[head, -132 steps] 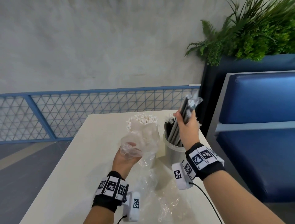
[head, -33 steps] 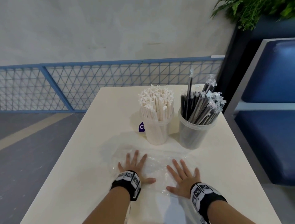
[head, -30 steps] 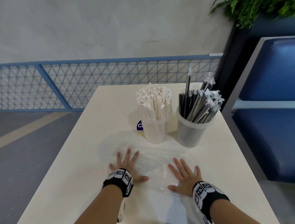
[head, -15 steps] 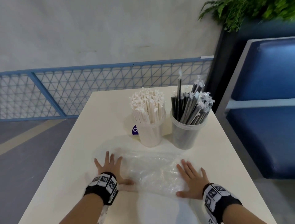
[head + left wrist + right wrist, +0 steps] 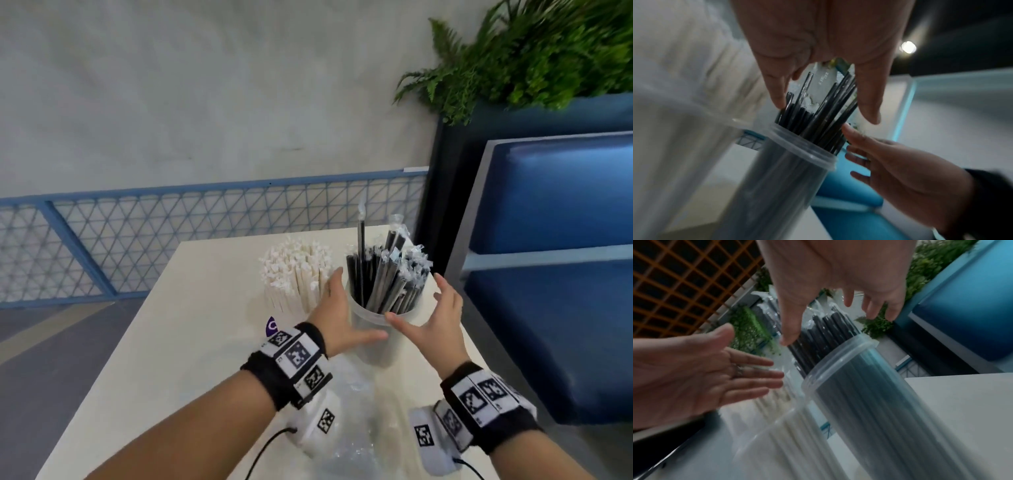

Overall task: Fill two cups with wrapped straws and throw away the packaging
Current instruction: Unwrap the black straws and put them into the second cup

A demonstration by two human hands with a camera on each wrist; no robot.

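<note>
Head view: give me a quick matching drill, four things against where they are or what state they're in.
Things:
1. black straws
2. white straws
3. clear packaging
4. left hand

States:
A. lying flat on the table's near end
B. open, beside the right-hand cup
C. in the left-hand cup
D. in the right-hand cup

Pairs: 1-D, 2-C, 3-A, 4-B
</note>
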